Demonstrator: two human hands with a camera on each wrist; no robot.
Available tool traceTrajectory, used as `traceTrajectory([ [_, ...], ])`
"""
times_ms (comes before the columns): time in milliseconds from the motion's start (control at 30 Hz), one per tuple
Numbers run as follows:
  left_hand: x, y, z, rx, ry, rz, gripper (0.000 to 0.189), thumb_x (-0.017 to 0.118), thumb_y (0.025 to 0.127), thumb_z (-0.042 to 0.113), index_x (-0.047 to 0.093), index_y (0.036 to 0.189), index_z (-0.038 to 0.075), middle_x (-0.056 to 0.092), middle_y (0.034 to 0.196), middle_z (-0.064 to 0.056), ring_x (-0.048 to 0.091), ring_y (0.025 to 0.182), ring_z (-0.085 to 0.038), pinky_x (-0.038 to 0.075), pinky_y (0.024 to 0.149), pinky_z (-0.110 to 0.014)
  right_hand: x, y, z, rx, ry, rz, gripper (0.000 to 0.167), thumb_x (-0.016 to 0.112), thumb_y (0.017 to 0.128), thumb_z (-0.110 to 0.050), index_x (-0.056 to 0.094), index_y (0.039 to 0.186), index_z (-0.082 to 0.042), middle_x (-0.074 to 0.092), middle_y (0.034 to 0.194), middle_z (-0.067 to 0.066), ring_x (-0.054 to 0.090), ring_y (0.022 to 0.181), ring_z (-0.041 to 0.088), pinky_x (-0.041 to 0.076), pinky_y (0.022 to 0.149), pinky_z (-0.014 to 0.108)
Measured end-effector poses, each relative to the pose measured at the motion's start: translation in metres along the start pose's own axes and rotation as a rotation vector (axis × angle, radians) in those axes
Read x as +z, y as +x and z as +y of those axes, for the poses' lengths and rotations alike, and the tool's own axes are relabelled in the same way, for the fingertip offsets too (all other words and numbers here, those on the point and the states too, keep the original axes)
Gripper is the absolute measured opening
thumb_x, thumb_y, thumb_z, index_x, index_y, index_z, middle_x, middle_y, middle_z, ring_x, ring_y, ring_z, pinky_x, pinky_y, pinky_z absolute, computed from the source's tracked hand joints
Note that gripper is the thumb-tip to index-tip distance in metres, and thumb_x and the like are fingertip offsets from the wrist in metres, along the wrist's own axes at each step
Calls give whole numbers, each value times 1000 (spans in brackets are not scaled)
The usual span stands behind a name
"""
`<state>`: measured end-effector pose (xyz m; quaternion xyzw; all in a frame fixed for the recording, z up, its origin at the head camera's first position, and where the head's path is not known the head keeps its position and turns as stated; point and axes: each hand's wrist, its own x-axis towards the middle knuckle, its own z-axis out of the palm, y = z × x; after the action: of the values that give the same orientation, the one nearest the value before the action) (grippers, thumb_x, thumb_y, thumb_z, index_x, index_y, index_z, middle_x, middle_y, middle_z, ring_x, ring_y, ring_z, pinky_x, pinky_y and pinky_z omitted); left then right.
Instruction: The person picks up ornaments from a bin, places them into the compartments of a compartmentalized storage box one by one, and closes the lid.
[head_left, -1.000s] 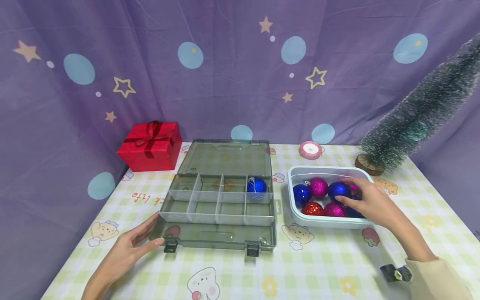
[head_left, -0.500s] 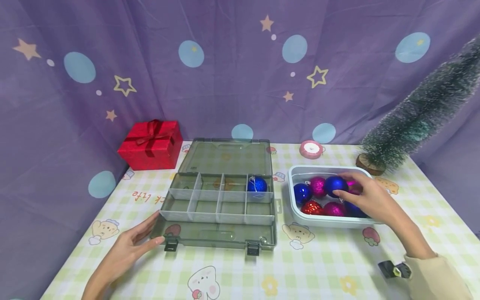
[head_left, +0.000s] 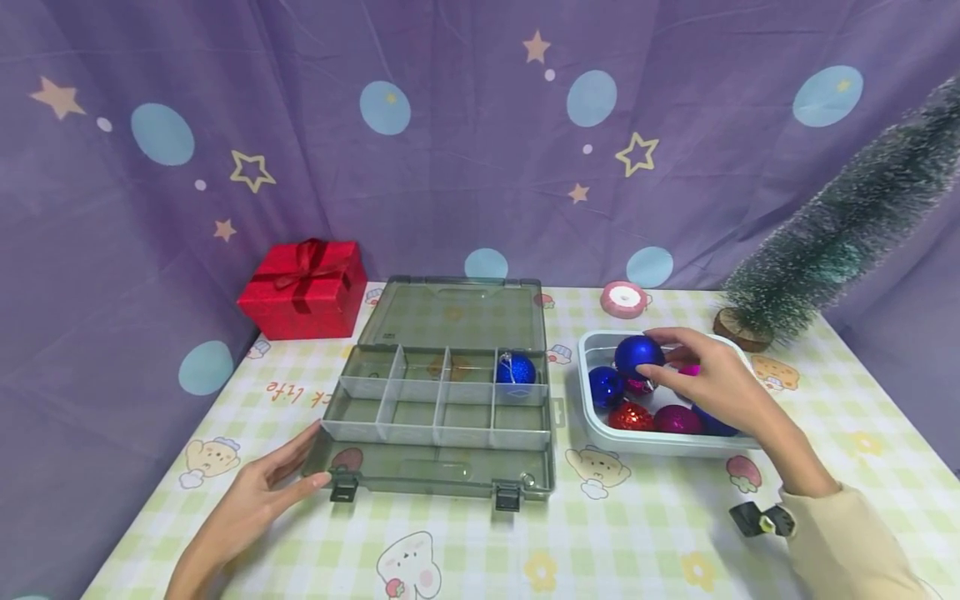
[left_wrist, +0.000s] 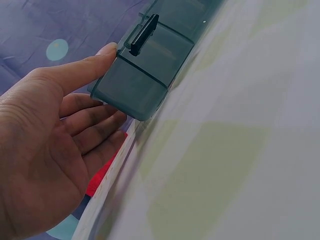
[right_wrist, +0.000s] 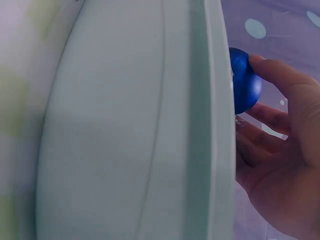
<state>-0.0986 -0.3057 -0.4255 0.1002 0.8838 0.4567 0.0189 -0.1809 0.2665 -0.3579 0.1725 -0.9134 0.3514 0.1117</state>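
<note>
In the head view my right hand point(head_left: 716, 385) pinches a matte blue Christmas ball point(head_left: 637, 355) between thumb and fingers, raised over the left part of a pale blue plastic tub point(head_left: 667, 444). The right wrist view shows this ball past the tub's wall point(right_wrist: 120, 120). Below lie a shiny blue ball point(head_left: 605, 387), a red glitter ball point(head_left: 630, 416), a magenta ball point(head_left: 678, 419) and others partly hidden by the hand. My left hand point(head_left: 258, 492) holds the front left corner of an open divided storage box point(head_left: 397, 468), thumb in front, fingers along its side. One back right compartment contains a blue glitter ball point(head_left: 517, 369).
A red gift box point(head_left: 306, 292) stands at the back left. Behind the tub lies a pink ribbon spool point(head_left: 624, 298), and a small frosted Christmas tree point(head_left: 832, 225) leans at the right. The storage box's lid point(head_left: 457, 312) lies folded back. A purple curtain point(head_left: 465, 200) hangs behind the table.
My right hand has taken hold of the matte blue ball, lifted it from among the others and moved it left within the tub's outline. The left hand has stayed at the box corner.
</note>
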Motion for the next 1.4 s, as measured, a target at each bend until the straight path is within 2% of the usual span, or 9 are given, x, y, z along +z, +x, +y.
traceTrajectory([
  [133, 0, 0, 1, -6, -9, -2, 69, 73, 100, 21, 40, 158, 3, 43, 156, -23, 39, 140, -41, 38, 100, -5, 5, 6, -8, -19, -59, 15, 49, 83, 91, -35, 69, 132, -13, 77, 107, 6, 75, 92, 24, 60, 72, 34],
  [200, 0, 1, 1, -9, -13, -6, 69, 72, 100, 21, 40, 159, 4, 42, 156, -22, 39, 140, -41, 38, 100, -5, 8, 10, -13, -19, -76, 5, 49, 82, 91, -39, 69, 133, -16, 78, 105, 3, 75, 93, 22, 59, 77, 39],
  [267, 0, 1, 1, -11, -14, -7, 69, 72, 100, 22, 40, 159, 5, 42, 156, -22, 39, 141, -41, 38, 100, -5, 11, 14, -18, -18, -22, -26, 49, 81, 93, -37, 68, 135, -15, 76, 110, 4, 74, 97, 23, 59, 79, 40],
  [400, 0, 0, 0, -10, -9, -6, 69, 73, 100, 22, 40, 159, 5, 42, 156, -22, 39, 140, -41, 38, 100, -5, 21, 25, -25, -42, 155, -88, 47, 79, 94, -19, 65, 136, -4, 70, 124, 16, 72, 102, 31, 62, 80, 37],
  [533, 0, 1, 0, -11, -2, -5, 69, 73, 100, 22, 40, 159, 6, 42, 156, -22, 39, 140, -41, 38, 100, -5, 34, 35, -31, -74, 197, -101, 45, 79, 94, -14, 66, 134, -2, 70, 125, 16, 72, 100, 31, 63, 82, 39],
  [667, -1, 1, 0, -16, -6, -7, 69, 72, 100, 22, 40, 159, 5, 42, 157, -22, 39, 141, -41, 38, 100, -5, 47, 43, -38, -85, 212, -130, 46, 80, 93, -17, 66, 134, -2, 70, 125, 14, 72, 100, 28, 61, 87, 47],
  [800, -1, 1, 0, -23, -12, -10, 70, 72, 100, 23, 39, 159, 4, 41, 157, -22, 38, 141, -41, 38, 99, -5, 58, 51, -47, -95, 220, -167, 48, 80, 94, -21, 65, 136, -4, 70, 126, 11, 71, 101, 27, 59, 91, 50],
  [1167, -1, 1, 1, -24, -2, -11, 70, 72, 101, 23, 39, 159, 3, 41, 157, -23, 39, 141, -41, 38, 99, -5, 87, 71, -68, -156, 249, -241, 47, 80, 93, -23, 66, 133, -3, 72, 118, 9, 72, 97, 22, 61, 85, 41],
  [1400, -1, 1, 2, -22, 5, -12, 70, 72, 101, 23, 39, 159, 2, 41, 157, -24, 39, 140, -41, 38, 99, -5, 103, 80, -81, -119, 265, -286, 49, 80, 94, -24, 64, 135, -1, 72, 117, 13, 72, 98, 23, 63, 82, 36],
])
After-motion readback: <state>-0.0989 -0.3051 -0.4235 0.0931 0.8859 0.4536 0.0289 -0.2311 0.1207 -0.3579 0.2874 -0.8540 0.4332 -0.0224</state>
